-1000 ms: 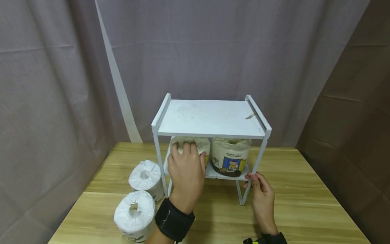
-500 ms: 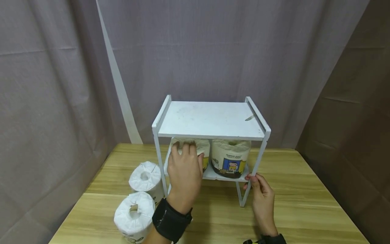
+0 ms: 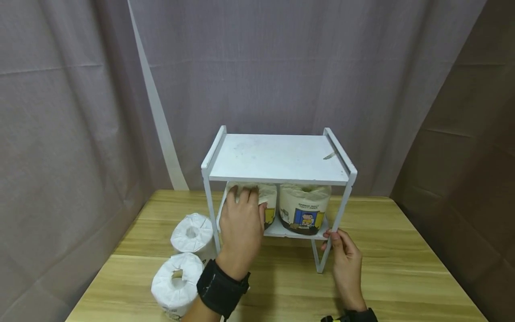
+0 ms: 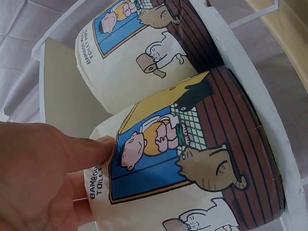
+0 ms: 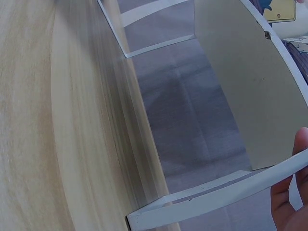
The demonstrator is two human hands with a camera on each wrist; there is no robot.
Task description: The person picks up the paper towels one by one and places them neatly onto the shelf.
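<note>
On the lower board [image 3: 281, 230] of a small white two-tier rack [image 3: 277, 156] stand two wrapped toilet paper rolls in cream paper with cartoon prints. My left hand [image 3: 242, 223] holds the left roll [image 4: 192, 159] near its top, the thumb on the printed side and the fingers over the top, partly hidden in the left wrist view. Close to it stands the right roll [image 3: 305, 210], upright with its print facing me. With my right hand [image 3: 346, 264] I grip the rack's front right leg [image 5: 216, 199], thumb in front and fingers around it.
Two white-wrapped toilet paper rolls, a rear one [image 3: 192, 235] and a nearer one [image 3: 177, 284], stand on the wooden table [image 3: 402, 264] left of the rack. Grey curtains [image 3: 273, 67] hang behind and on both sides.
My left hand has shifted slightly left and toward me, so more of the left roll's print shows beside the thumb. The right hand keeps its place on the rack leg.
</note>
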